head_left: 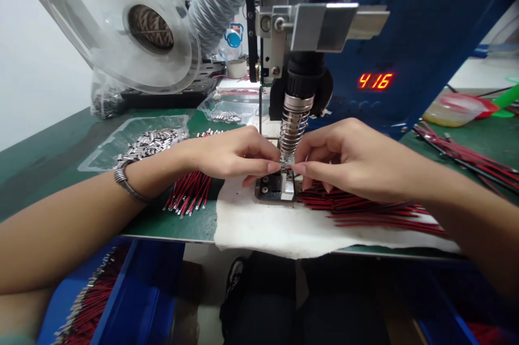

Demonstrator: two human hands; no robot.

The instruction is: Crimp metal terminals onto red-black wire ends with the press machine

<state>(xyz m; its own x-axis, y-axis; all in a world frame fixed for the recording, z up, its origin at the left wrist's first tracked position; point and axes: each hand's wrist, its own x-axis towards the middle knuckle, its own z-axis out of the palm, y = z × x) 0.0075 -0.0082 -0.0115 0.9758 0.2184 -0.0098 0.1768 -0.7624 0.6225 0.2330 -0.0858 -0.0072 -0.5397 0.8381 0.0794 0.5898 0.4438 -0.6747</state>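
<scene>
Two bare hands meet at the small jig point(270, 189), in the only view, from the head. The left hand point(239, 156) comes to it from one side and the right hand point(348, 158) from the other. On each hand the thumb and the fingertips are close together, as for a pinch, just below the spring point(298, 123) of the machine. I cannot tell what they are clamped on, or if they are clamped at all, because the place between them is too small to see clearly.

In my judgement, the first danger is for the fingers. The blue machine point(405, 37) shows 416 on its display point(375, 81); if this number means heat, a fingertip which slips toward the tip could be burned. If the head comes down while the fingers are so near, it could also pinch them. A small part could sit crooked in the jig, if one hand lets it go sooner than the other.

The red wires point(365, 207) lie in a loose pile on the white cloth point(251, 226), beside the jig and partly under the right hand. They are thin and straight, mostly dark red, and point roughly the same way. Another bunch point(192, 188), with shiny ends, lies on the green table point(28, 145) near the left wrist. Behind it, small silvery caps point(152, 142) are heaped in a clear tray point(97, 158).
</scene>
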